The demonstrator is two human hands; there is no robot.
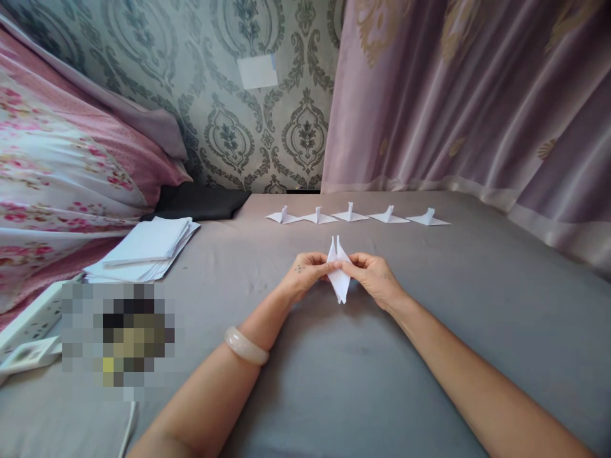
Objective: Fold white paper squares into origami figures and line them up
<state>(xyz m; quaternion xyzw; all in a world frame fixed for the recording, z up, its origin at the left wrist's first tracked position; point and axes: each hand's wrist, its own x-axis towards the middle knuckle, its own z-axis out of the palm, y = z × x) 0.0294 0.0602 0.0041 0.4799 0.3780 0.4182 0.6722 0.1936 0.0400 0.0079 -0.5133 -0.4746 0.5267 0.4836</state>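
Observation:
Between my two hands is a white folded paper (pixel 339 283), diamond-shaped, with two narrow points at the top and a split tip at the bottom. My left hand (pixel 308 273) pinches its left edge, thumb on the front face. On the opposite edge my right hand (pixel 372 273) pinches it the same way, and the thumbs nearly meet in the middle. The fingers behind the paper are partly hidden. Beyond the hands stands a row of several white folded paper birds (pixel 351 213), each with an upright neck and flat spread wings.
A stack of white paper sheets (pixel 147 242) lies at the left, in front of a black folded item (pixel 200 200). Nearer, a white power strip (pixel 33 318) sits beside a blurred-out patch. Curtains (pixel 405 114) hang at the right and floral fabric (pixel 62 159) at the left.

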